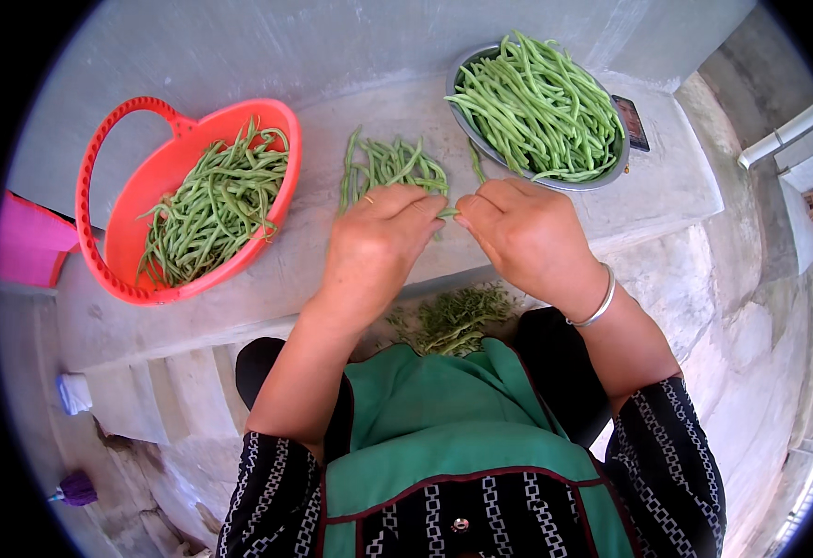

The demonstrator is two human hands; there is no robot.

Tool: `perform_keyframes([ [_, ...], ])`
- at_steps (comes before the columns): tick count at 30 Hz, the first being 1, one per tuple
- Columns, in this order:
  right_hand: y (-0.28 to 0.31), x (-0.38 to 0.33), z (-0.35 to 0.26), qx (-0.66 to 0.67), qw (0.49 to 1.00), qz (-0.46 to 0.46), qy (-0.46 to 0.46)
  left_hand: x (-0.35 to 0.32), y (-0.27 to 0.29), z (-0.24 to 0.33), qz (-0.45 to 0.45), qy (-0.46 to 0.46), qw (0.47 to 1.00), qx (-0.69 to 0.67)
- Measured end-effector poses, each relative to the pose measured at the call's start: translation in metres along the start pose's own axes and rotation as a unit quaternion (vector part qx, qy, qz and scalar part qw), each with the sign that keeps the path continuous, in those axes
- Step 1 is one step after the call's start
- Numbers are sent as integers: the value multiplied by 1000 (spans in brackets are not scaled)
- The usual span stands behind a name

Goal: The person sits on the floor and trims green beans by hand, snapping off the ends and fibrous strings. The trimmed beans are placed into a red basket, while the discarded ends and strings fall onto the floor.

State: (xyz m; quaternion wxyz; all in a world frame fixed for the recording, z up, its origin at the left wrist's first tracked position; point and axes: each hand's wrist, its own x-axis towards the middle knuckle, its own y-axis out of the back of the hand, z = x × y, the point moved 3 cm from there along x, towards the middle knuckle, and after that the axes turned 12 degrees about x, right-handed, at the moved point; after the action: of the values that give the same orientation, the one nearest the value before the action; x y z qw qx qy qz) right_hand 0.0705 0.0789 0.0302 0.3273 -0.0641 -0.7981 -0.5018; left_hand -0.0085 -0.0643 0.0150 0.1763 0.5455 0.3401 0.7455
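My left hand [378, 237] and my right hand [522, 232] meet over a concrete ledge [667, 186], both pinching one green bean [447, 213] between the fingertips. Just beyond the hands lies a small pile of green beans [389, 165] on the ledge. A red plastic basket [137, 186] at the left holds several green beans [216, 205]. At the back right a metal bowl [499, 152] is heaped with long green beans [536, 107]. A silver bangle [601, 302] circles my right wrist.
A heap of trimmed bean ends [453, 319] lies on the step below the hands, above my green apron [443, 418]. A dark phone [631, 122] rests by the bowl. A pink object [25, 242] sits at the far left. Concrete steps drop away at the lower left.
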Motion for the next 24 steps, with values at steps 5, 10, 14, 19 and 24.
perform_keyframes([
  [5,0,-7,1,33,999,-5,-8,-7,-8,6,-50,69,995,-46],
  [10,3,-1,5,250,963,16,-95,-7,-5,-3,-58,136,967,-206],
  [14,-11,0,19,293,944,45,-142,-6,-3,-17,-16,269,895,-356],
  [19,-43,8,39,273,938,13,-212,9,-21,-68,-43,348,899,-262],
  [24,-83,15,58,130,973,-76,-174,6,-41,-93,-27,307,945,-112],
])
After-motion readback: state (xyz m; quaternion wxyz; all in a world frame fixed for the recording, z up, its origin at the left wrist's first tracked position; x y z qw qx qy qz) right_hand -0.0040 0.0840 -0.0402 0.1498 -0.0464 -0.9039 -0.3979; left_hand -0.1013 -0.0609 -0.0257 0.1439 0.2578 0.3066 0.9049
